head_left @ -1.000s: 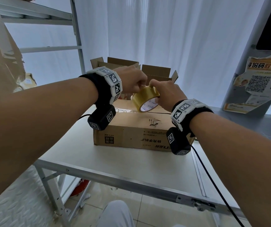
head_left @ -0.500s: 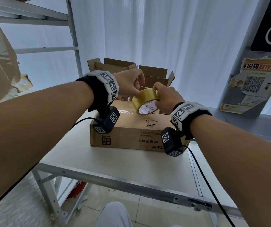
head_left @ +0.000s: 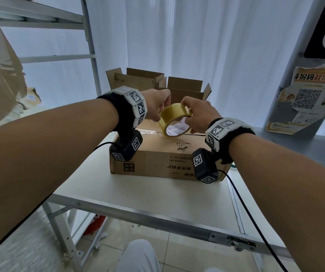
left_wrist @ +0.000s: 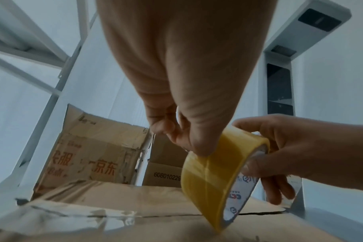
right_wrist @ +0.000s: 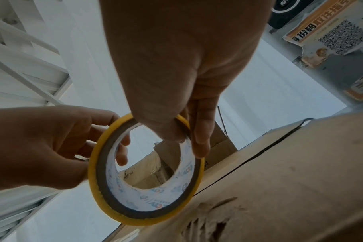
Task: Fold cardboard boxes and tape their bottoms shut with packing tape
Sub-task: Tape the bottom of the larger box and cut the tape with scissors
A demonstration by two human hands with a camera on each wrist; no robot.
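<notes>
One closed cardboard box [head_left: 167,160] sits on the white table [head_left: 157,195], upside down by its print, its near face set back from the table's metal front edge [head_left: 148,218]. A bare strip of tabletop lies between that edge and the box, and more bare tabletop lies to the box's left. The flap seam [left_wrist: 259,213] runs across the top of the box as a dark, narrow gap; a glossy strip of tape [left_wrist: 72,217] covers its left part. Two open boxes [head_left: 138,81] stand side by side behind the closed one, flaps up, in front of the white curtain [head_left: 216,46]. A shelf post [head_left: 91,46] rises at the table's left rear.

One roll of yellow tape [head_left: 174,119] is held above the closed box, on edge and tilted, its lower rim just above or touching the top face; which one cannot be told.

Both forearms reach forward at about the same height, and each wrist carries a marker band and a black camera block. The right hand [head_left: 199,114] grips the roll, thumb inside the white core and fingers [left_wrist: 278,188] curled over the outer rim. The left hand [head_left: 155,107] is curled, and its thumb and fingertips [right_wrist: 122,152] pinch at the top left of the roll's outer surface.
</notes>
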